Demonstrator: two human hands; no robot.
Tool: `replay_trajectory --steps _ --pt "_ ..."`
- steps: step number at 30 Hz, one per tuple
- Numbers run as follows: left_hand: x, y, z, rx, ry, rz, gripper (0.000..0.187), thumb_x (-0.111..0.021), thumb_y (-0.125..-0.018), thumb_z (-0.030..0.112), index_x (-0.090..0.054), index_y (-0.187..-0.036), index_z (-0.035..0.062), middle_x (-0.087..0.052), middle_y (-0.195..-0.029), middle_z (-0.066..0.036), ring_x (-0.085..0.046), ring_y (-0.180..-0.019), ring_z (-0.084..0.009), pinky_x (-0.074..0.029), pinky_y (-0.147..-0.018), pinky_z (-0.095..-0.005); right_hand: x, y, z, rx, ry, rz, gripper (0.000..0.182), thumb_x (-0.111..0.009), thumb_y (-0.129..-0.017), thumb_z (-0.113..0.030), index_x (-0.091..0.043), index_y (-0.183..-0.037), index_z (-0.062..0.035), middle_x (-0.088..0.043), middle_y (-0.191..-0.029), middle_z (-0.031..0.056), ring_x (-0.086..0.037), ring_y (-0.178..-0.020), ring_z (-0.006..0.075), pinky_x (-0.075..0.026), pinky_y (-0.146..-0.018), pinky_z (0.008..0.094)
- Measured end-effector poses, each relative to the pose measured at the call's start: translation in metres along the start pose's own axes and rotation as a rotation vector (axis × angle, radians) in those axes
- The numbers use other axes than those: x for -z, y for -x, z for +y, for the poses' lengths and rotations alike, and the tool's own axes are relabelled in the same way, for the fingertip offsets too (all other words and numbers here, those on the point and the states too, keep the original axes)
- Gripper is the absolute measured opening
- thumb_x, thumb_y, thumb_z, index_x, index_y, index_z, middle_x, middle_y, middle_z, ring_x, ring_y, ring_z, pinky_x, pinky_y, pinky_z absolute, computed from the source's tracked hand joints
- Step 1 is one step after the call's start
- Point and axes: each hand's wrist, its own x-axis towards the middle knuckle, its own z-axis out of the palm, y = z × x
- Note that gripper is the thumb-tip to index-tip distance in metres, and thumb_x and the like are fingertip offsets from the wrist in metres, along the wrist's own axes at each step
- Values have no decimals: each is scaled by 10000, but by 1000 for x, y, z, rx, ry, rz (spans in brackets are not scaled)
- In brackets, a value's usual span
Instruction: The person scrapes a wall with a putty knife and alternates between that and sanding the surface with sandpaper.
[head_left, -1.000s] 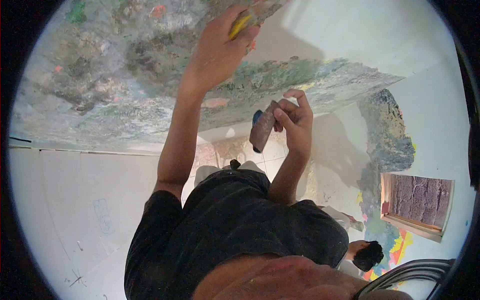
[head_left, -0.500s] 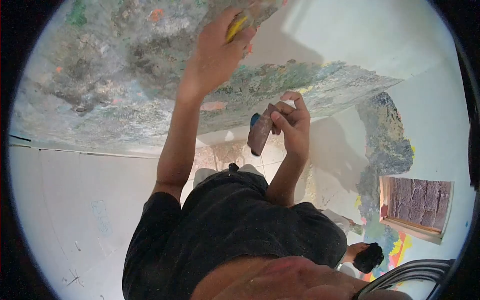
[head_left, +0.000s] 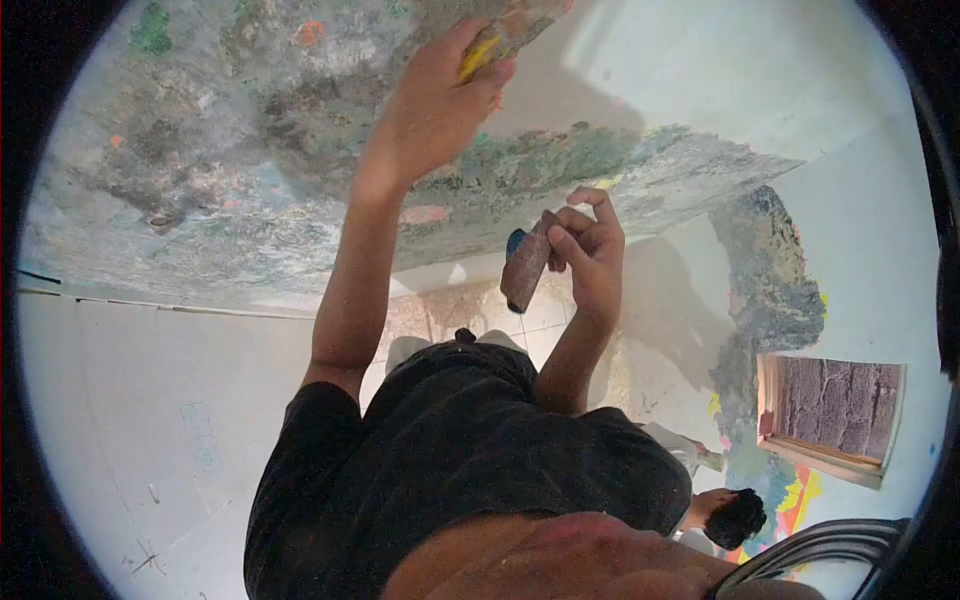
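My left hand [head_left: 432, 105] is raised to the mottled wall [head_left: 300, 110], fingers closed around the yellow handle of a scraper [head_left: 483, 52]. The scraper's greyish, smeared blade [head_left: 525, 22] extends up and right over the wall surface; whether its edge touches cannot be told. Lower and to the right, my right hand [head_left: 592, 240] pinches a flat brown plate [head_left: 527, 268] between thumb and fingers, with some other fingers raised. A dark blue part [head_left: 515, 241] shows behind the plate.
A pale wall [head_left: 160, 420] stands on the left. At right is a small framed opening [head_left: 838, 405] with rough brickwork behind it. Another person's dark-haired head [head_left: 735, 517] shows at lower right, near black cables [head_left: 830, 550]. Tiled floor [head_left: 540, 312] lies below my hands.
My left hand and the scraper have shifted very slightly to the right along the wall. My right hand and the brown plate have moved a little to the right too.
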Motion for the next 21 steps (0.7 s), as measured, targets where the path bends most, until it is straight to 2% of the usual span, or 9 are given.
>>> replay_trajectory --steps 3,6,9,10,12,15,18,21 --pt "-10 -8 0 -174 40 15 441 -622 -944 267 -529 -1324 63 -563 -759 -35 -488 -594 -91 -423 -519 -277 -2 -7 8 9 -45 15 354 -705 -853 -24 -491 -1127 -85 -609 -736 20 -509 -571 59 -388 -481 208" --pt "7 8 0 -59 83 -19 249 -592 -931 162 -565 -1138 25 -639 -790 -138 -612 -676 -260 -489 -667 -381 -1 1 -1 4 -33 -10 348 -709 -849 -23 -497 -1117 -85 -611 -743 18 -508 -571 58 -392 -486 208" --pt "-2 2 -6 -141 -55 10 227 -585 -933 155 -561 -1116 24 -655 -821 -146 -634 -712 -283 -496 -696 -384 5 -2 3 -7 -37 -7 343 -706 -847 -19 -500 -1113 -87 -611 -743 17 -508 -568 58 -392 -486 208" --pt "-3 4 -8 -179 -52 24 271 -589 -940 173 -550 -1158 17 -633 -827 -126 -594 -699 -233 -484 -672 -361 1 -5 5 -12 -29 54 349 -700 -841 -6 -500 -1114 -91 -601 -730 8 -504 -563 57 -386 -485 209" --pt "-3 9 -11 -250 -44 60 359 -596 -954 209 -526 -1240 4 -588 -840 -86 -515 -673 -134 -459 -623 -314 -1 -4 7 -11 -45 35 358 -702 -839 -6 -496 -1119 -94 -600 -726 5 -501 -562 55 -382 -485 208" --pt "3 12 -4 -121 -21 36 223 -587 -936 168 -545 -1098 19 -652 -837 -173 -661 -755 -298 -491 -704 -407 -1 -8 3 -13 -31 -3 368 -708 -838 -11 -491 -1125 -92 -598 -724 1 -497 -562 53 -380 -485 208" --pt "-8 -3 -13 -337 -177 107 341 -593 -959 214 -537 -1243 35 -597 -858 -81 -556 -730 -153 -480 -665 -334 -8 -4 6 -36 -34 5 371 -709 -844 -21 -486 -1134 -87 -603 -727 4 -498 -564 51 -382 -485 209" --pt "13 14 0 -62 -24 5 264 -582 -938 169 -544 -1153 21 -644 -866 -198 -661 -742 -290 -496 -693 -423 -5 -2 4 -22 -46 -29 365 -703 -852 -21 -487 -1139 -84 -608 -737 9 -500 -567 51 -388 -485 211"
